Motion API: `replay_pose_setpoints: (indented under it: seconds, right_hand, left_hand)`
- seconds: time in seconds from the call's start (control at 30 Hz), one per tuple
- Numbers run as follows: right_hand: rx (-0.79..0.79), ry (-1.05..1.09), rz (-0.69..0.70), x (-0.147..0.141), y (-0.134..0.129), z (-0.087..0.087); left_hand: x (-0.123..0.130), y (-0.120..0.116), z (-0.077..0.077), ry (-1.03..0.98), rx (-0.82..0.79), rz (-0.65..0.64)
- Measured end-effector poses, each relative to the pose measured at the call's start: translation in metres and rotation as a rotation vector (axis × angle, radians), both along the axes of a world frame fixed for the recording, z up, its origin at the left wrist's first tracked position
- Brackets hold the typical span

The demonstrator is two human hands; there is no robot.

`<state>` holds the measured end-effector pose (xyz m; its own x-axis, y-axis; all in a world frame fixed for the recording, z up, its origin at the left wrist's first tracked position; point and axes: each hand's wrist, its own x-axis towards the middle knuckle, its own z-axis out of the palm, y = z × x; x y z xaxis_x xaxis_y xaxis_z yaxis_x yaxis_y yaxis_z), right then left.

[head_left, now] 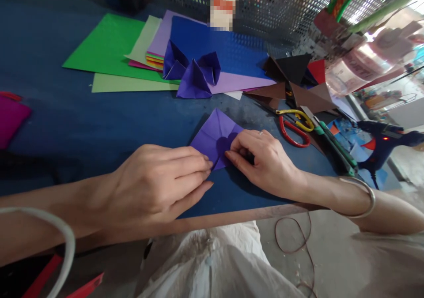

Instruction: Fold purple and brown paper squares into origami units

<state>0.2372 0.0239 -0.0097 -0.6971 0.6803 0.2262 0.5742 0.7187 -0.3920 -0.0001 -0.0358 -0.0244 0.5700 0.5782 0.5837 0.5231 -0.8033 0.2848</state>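
Observation:
A square of purple paper (217, 128) with crease lines lies on the blue tabletop, one corner pointing away from me. My left hand (165, 176) rests on its lower left edge, fingers stretched out flat and close together. At the right edge, my right hand (261, 156) pinches the paper between thumb and curled fingers. The fingers hide the paper's side corners in part. Beyond it stand several joined folded purple paper pieces (195, 77), leaning by the stacked sheets.
Behind lie green paper (109, 44) and blue paper (215, 46). On the right are brown folded pieces (311, 96), red-and-yellow-handled scissors (294, 141), a green utility knife (334, 145), a glue gun (380, 143) and a clear bottle (357, 66). A magenta piece (13, 117) sits left.

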Motion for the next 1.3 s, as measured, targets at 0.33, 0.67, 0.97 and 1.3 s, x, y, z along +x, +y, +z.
replay_pose_setpoints:
  seconds: [0.33, 0.67, 0.97, 1.3]
  right_hand:
    - [-0.021, -0.032, -0.01, -0.0011, -0.0002, 0.0]
    - [-0.021, -0.027, -0.014, -0.0006, 0.0002, 0.0001]
    - [-0.012, -0.022, -0.041, -0.0008, 0.0006, -0.0003]
    - [0.019, -0.052, -0.049, -0.0014, 0.0002, -0.0018]
  left_hand:
    - [-0.0002, 0.0025, 0.0075, 0.106, 0.075, -0.025]
    - [0.0033, 0.0034, 0.0089, 0.209, 0.05, -0.004]
    - [0.0038, 0.0024, 0.0041, 0.222, 0.109, -0.009]
    - [0.0057, 0.0022, 0.0085, 0.244, 0.12, -0.032]
